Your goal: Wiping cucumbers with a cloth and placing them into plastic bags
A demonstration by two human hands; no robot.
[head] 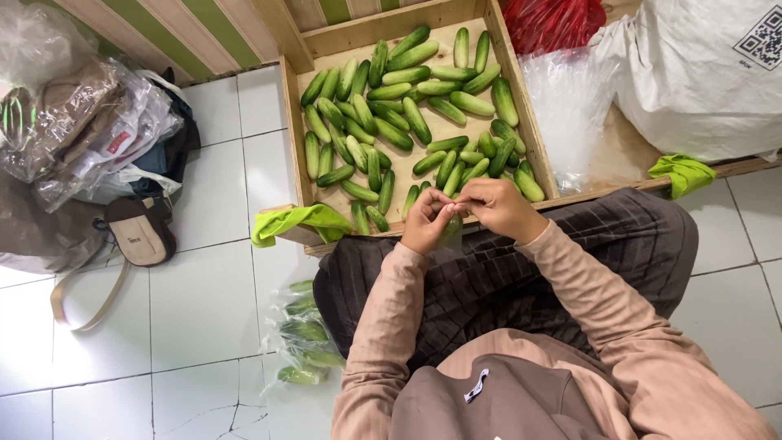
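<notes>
My left hand (426, 220) and my right hand (498, 207) meet at the near edge of a wooden crate (292, 122). Between them they hold a green cucumber in a clear plastic bag (450, 231), fingers pinching at its top. The crate holds several loose green cucumbers (407, 114) spread over its wooden bottom. I sit on the floor in a dark pleated skirt, knees against the crate's front.
Bagged cucumbers (303, 334) lie on the white tiled floor at my left. A green cloth (300, 220) hangs on the crate's near corner, another green cloth (683, 173) at the right. Clear plastic bags (566, 106), a white sack (700, 73) and piled bags (90, 130) surround the crate.
</notes>
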